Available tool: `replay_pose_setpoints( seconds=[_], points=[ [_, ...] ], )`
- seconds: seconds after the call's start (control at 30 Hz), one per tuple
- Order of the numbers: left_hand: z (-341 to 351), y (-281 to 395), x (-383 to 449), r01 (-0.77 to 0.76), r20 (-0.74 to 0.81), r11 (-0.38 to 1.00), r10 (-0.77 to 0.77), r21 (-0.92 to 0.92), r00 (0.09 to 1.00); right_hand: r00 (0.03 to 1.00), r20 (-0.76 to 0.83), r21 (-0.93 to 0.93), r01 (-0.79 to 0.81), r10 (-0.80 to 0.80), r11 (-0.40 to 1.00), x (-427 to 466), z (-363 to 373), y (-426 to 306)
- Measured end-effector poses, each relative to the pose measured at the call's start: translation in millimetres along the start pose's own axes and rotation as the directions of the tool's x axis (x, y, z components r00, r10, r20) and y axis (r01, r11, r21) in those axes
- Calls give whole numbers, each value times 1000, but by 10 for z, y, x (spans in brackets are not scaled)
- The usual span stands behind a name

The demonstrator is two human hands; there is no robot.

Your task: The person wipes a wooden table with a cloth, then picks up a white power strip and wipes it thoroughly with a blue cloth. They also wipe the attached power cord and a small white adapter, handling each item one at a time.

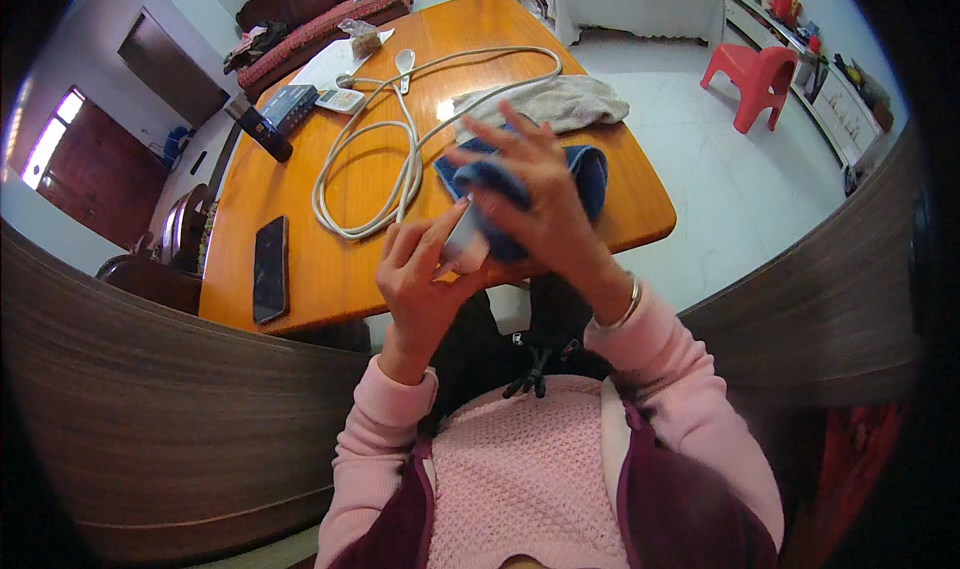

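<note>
Above the near edge of the wooden table [322, 284], my left hand [424, 269] grips a small white and silvery object [463, 239] between thumb and fingers; its exact kind is unclear. My right hand [532, 186] is beside it, blurred, with its fingers spread and a fold of blue cloth [491, 175] at the palm and thumb. More of the blue cloth lies on the table under and right of this hand. Behind it lies a crumpled beige cloth [570, 102]. A looped white cable [322, 186] rests left of the hands, its plug near a white spoon [406, 63].
A black smartphone [271, 269] lies at the table's left edge. Farther back are a dark bottle [259, 129], a blue box [289, 108], a white calculator [341, 101], paper [322, 66] and a small plastic bag [364, 40]. A red plastic chair [750, 78] stands beyond the table's right side.
</note>
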State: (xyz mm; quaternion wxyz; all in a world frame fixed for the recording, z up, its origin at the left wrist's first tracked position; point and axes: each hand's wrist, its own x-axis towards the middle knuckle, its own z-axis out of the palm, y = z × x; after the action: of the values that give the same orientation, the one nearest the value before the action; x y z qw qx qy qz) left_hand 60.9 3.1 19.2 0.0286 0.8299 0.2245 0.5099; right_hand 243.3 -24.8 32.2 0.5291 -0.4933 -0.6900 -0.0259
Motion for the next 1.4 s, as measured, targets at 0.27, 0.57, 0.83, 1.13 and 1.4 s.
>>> replay_pose_setpoints(
  seconds=[0.27,0.57,0.83,1.13,1.4],
  points=[
    [25,-7,53,-28,-68,997,23,-74,997,991,60,74,112,-117,991,-143,58,-217],
    [-23,40,-6,-6,-1,1000,6,-18,1000,996,-19,132,-79,82,988,141,-17,167],
    [-16,-18,1,-40,-29,999,40,-21,999,994,64,73,86,-91,994,-37,72,-75],
    [14,-30,53,-66,-92,994,58,-88,994,991,82,35,103,-106,994,-98,40,-173],
    [-84,2,8,-3,-9,999,3,-49,1000,998,24,18,-54,54,998,203,-34,53]
  ],
)
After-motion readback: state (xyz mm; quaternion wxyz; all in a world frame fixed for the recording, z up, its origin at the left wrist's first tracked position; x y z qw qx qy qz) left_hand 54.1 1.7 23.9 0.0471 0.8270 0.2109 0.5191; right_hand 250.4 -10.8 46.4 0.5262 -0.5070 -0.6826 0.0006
